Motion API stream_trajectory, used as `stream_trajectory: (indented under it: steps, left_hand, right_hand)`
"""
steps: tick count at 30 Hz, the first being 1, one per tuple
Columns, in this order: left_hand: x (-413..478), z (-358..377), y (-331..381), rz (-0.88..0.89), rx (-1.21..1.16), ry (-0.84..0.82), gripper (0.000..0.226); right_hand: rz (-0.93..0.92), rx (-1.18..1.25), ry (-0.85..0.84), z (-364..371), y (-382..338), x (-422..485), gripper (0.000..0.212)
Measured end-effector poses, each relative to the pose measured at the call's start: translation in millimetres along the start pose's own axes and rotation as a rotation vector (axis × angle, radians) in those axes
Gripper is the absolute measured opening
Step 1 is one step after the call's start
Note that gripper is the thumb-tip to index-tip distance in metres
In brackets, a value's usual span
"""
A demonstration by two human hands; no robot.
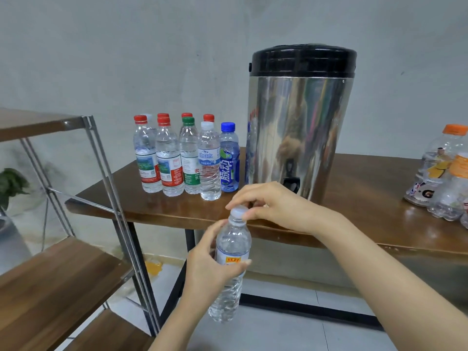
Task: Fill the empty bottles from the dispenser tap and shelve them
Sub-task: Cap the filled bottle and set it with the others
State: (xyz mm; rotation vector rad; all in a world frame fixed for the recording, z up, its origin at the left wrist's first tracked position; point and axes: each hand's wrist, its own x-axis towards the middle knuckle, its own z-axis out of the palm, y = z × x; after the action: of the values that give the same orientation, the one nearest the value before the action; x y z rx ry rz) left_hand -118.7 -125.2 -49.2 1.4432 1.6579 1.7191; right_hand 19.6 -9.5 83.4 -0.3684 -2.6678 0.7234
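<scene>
My left hand (210, 264) grips a clear plastic bottle (231, 241) with a yellow label around its middle, held in the air below the table's front edge. My right hand (268, 203) pinches the bottle's white cap (238, 212) from above. The steel dispenser (298, 127) with a black lid stands on the wooden table (367, 198); its black tap (291, 182) is just behind my right hand. Several capped bottles (187, 158) stand in a cluster left of the dispenser.
A metal-framed shelf unit (50, 282) with wooden boards stands at the left, close to the table corner. More clear bottles, one with an orange cap (440, 168), sit at the table's right end. A plant (10, 183) is far left.
</scene>
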Motion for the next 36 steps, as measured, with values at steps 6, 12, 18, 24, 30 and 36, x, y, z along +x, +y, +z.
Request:
stream_trajectory:
  steps: [6, 12, 18, 24, 30, 36]
  left_hand:
    - [0.0, -6.3, -1.9, -0.002, 0.026, 0.015, 0.079]
    - [0.0, -10.7, 1.6, -0.015, 0.026, 0.045, 0.078]
    - [4.6, -17.1, -0.6, -0.028, 0.025, 0.068, 0.079]
    - [16.0, -24.0, 1.8, -0.02, -0.017, 0.087, 0.079]
    - [26.2, -28.0, 0.3, 0.001, -0.006, 0.131, 0.082]
    - [91.2, -65.4, 27.3, 0.138, -0.113, 0.426, 0.089]
  right_hand:
    - [-0.013, -0.082, -0.03, 7.8, -2.2, 13.6, 0.024]
    - [0.094, -0.261, -0.049, 12.1, -5.9, 15.6, 0.036]
    - [0.148, -0.344, -0.013, 16.6, -11.2, 24.6, 0.041]
    - [0.085, -0.317, -0.017, 28.3, -2.9, 33.0, 0.036]
    - [0.107, -0.276, 0.183, 40.4, 9.5, 47.4, 0.039]
    - [0.08, -0.123, 0.668, 67.0, 34.9, 80.5, 0.05]
